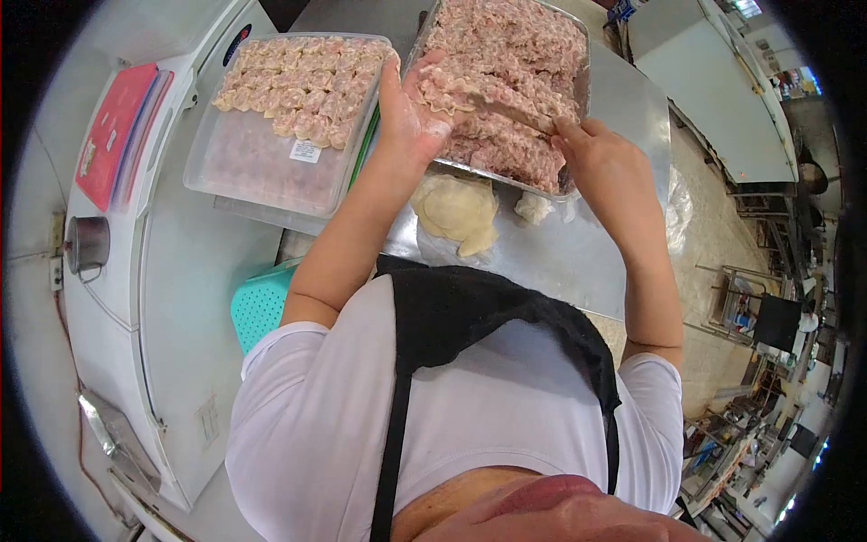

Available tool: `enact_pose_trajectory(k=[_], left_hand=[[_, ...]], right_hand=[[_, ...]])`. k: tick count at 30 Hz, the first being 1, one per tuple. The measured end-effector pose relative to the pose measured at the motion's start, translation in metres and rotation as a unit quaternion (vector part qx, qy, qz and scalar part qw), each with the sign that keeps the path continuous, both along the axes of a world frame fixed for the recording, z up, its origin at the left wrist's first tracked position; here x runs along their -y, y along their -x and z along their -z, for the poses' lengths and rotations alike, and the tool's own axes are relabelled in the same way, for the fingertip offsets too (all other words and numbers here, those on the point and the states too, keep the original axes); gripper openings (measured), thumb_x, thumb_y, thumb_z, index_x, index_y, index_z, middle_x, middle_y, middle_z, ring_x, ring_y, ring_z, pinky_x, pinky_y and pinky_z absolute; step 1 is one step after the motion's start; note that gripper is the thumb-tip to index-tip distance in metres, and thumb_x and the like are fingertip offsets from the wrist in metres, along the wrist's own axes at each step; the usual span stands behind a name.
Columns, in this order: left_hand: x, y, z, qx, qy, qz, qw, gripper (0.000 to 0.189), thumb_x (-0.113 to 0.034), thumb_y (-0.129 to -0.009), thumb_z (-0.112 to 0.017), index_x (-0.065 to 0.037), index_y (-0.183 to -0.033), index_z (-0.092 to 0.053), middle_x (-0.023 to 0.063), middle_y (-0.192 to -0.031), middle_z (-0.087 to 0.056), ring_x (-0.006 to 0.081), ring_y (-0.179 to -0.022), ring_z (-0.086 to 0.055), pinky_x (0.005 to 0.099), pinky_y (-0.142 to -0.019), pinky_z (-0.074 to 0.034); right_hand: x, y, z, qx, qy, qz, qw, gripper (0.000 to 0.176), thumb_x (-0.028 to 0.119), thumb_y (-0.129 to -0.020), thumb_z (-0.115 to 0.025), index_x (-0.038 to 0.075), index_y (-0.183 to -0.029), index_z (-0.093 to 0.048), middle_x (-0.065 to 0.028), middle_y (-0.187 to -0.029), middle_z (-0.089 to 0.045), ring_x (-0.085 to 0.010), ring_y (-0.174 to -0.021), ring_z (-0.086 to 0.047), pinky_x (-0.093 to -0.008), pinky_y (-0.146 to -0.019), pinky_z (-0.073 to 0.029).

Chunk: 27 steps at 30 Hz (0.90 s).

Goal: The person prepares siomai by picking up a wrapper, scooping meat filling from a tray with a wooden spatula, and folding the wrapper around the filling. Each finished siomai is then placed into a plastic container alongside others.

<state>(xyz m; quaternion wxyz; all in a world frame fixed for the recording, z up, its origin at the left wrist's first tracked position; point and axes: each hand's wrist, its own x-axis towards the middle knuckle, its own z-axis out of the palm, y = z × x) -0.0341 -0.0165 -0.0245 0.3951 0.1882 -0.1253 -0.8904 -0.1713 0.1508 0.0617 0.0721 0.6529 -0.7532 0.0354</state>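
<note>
My left hand point(411, 117), dusted with white, is held palm up with its fingers curled around a dumpling point(445, 93), a thin wrapper with meat filling on it. In my right hand point(605, 167) is a flat spreader point(515, 112); its tip touches the filling at the dumpling. Both hands are over a metal tray point(589, 77) heaped with minced meat point(510, 45). Left of it, a clear plastic container point(235, 163) bears rows of open-topped dumplings point(307, 77) over its far part. Close to my apron, a stack of round dough wrappers point(454, 210) lies on plastic.
The steel table point(578, 257) extends to the right of the tray. A small pale lump point(533, 208) sits by the tray's near edge. At left are a white appliance point(194, 271), a teal perforated basket point(257, 307), a metal pot point(88, 242) and pink plastic sheets point(113, 135).
</note>
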Motion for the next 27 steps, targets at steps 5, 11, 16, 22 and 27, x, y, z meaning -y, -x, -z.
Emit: enact_pose_trajectory(k=[5,11,16,22,27], left_hand=[[0.011,0.000,0.008,0.005,-0.020,0.009,1.000,0.051,-0.044,-0.092,-0.047,0.002,-0.113,-0.052,0.0176,-0.111,-0.054,0.0367,-0.110,-0.052,0.0583,-0.100,-0.037],[-0.003,-0.015,-0.015,0.029,0.273,0.080,0.958,0.049,-0.011,-0.082,-0.063,-0.002,-0.127,-0.045,0.0135,-0.116,-0.054,0.0277,-0.114,-0.053,0.0471,-0.098,-0.043],[-0.013,-0.004,-0.033,0.257,0.706,-0.037,0.659,0.059,-0.002,-0.072,-0.069,-0.009,-0.127,-0.051,0.0058,-0.123,-0.057,0.0191,-0.108,-0.057,0.0309,-0.097,-0.041],[-0.012,0.012,-0.040,0.246,0.764,0.176,0.571,0.028,-0.012,-0.069,-0.069,-0.005,-0.096,-0.066,0.0072,-0.092,-0.066,0.0175,-0.091,-0.061,0.0309,-0.084,-0.046],[-0.020,0.031,-0.002,0.447,0.685,0.194,0.541,0.034,-0.020,-0.068,-0.069,-0.006,-0.100,-0.067,0.0127,-0.091,-0.068,0.0227,-0.080,-0.065,0.0342,-0.077,-0.050]], right_hand=[[0.014,-0.004,0.022,0.094,0.029,-0.069,0.993,0.020,0.016,-0.088,-0.056,0.004,-0.103,-0.061,-0.0149,-0.085,-0.062,-0.0353,-0.076,-0.062,-0.0427,-0.066,-0.050],[-0.003,0.035,0.002,0.382,0.055,-0.014,0.922,0.029,0.023,-0.093,-0.055,-0.002,-0.105,-0.064,-0.0221,-0.086,-0.064,-0.0337,-0.077,-0.062,-0.0362,-0.071,-0.048],[-0.025,0.046,-0.013,0.432,-0.091,0.020,0.897,0.030,0.023,-0.093,-0.056,-0.002,-0.107,-0.064,-0.0221,-0.084,-0.063,-0.0311,-0.075,-0.062,-0.0351,-0.069,-0.048],[-0.034,0.065,0.039,0.379,0.008,-0.113,0.918,0.029,0.020,-0.092,-0.056,-0.001,-0.111,-0.063,-0.0221,-0.099,-0.065,-0.0324,-0.089,-0.064,-0.0347,-0.079,-0.049],[-0.030,0.091,0.049,0.251,0.021,-0.087,0.964,0.023,0.017,-0.089,-0.059,0.008,-0.109,-0.065,-0.0148,-0.092,-0.065,-0.0314,-0.083,-0.064,-0.0371,-0.074,-0.051]])
